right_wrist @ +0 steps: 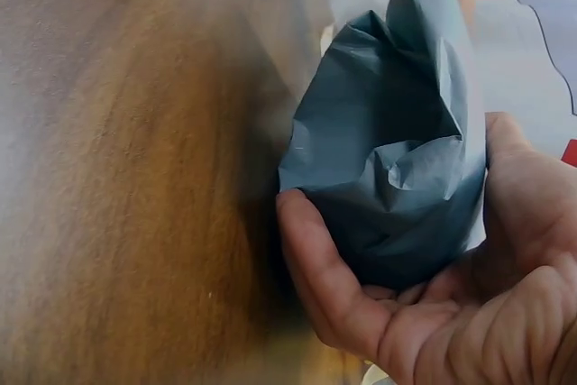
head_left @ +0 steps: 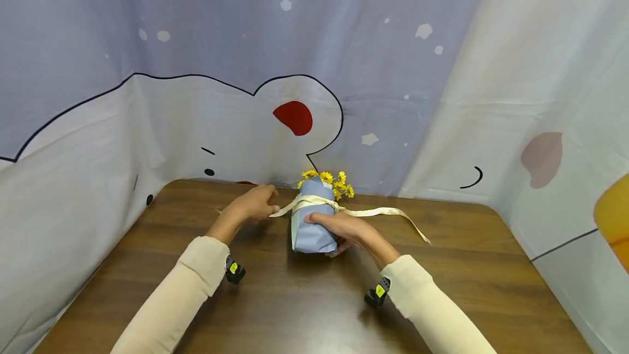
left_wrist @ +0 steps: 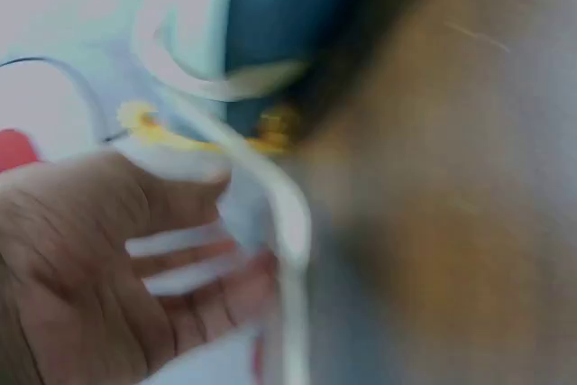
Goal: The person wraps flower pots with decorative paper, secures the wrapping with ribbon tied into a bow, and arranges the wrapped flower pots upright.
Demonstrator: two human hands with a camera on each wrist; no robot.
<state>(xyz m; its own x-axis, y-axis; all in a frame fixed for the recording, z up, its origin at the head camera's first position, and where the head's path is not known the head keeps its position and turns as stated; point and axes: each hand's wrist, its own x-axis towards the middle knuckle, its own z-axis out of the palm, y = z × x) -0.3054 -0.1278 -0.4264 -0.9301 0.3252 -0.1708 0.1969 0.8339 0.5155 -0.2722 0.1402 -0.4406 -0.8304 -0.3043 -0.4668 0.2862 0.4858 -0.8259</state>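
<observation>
A small bouquet (head_left: 313, 234) in blue-grey wrapping paper lies on the table, its yellow flowers (head_left: 339, 183) towards the back. My right hand (head_left: 344, 226) grips the wrapped lower part from the right, thumb on top and fingers curled beneath. In the right wrist view the folded paper end (right_wrist: 388, 169) sits in that hand. A cream ribbon (head_left: 314, 199) goes around the bouquet's middle, with a loose tail on each side. My left hand (head_left: 253, 204) is at the left tail, thumb and fingers apart in the blurred left wrist view, the ribbon (left_wrist: 290, 223) beside the fingertips.
The brown wooden table (head_left: 275, 310) extends on both sides of the bouquet. The right ribbon tail (head_left: 383, 211) trails across it. A printed curtain (head_left: 236, 124) hangs right behind the table's far edge and along its sides.
</observation>
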